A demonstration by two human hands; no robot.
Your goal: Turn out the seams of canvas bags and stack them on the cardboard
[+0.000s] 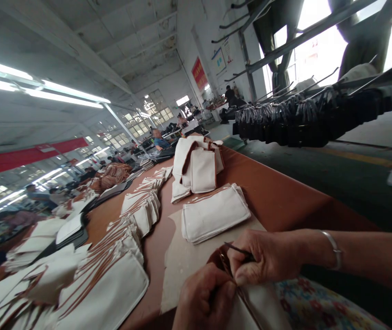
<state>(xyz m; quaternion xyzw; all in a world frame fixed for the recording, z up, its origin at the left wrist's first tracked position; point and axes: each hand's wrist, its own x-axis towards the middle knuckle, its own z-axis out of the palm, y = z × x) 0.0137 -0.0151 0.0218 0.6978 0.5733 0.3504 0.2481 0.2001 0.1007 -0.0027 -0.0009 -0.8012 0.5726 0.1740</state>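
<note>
At the bottom of the head view, my left hand [204, 295] pinches the edge of a white and brown fabric piece [256, 305]. Close against it, my right hand [259, 256] also has its fingers closed at the seam of this piece, with a thin dark tool [239, 249] held in them. The tool's tip points to the left; its other end is hidden in the hand. A brown part with a small metallic bit [223, 261] shows between the hands. Just beyond them lies a stack of white pieces [216, 213] on a pale sheet [178, 270].
Folded white pieces with brown edges [202, 169] stand behind the stack on the brown table [274, 188]. Rows of overlapping white pieces [106, 293] cover the left side. A rack of hanging dark items [306, 121] is at the right. People sit farther back.
</note>
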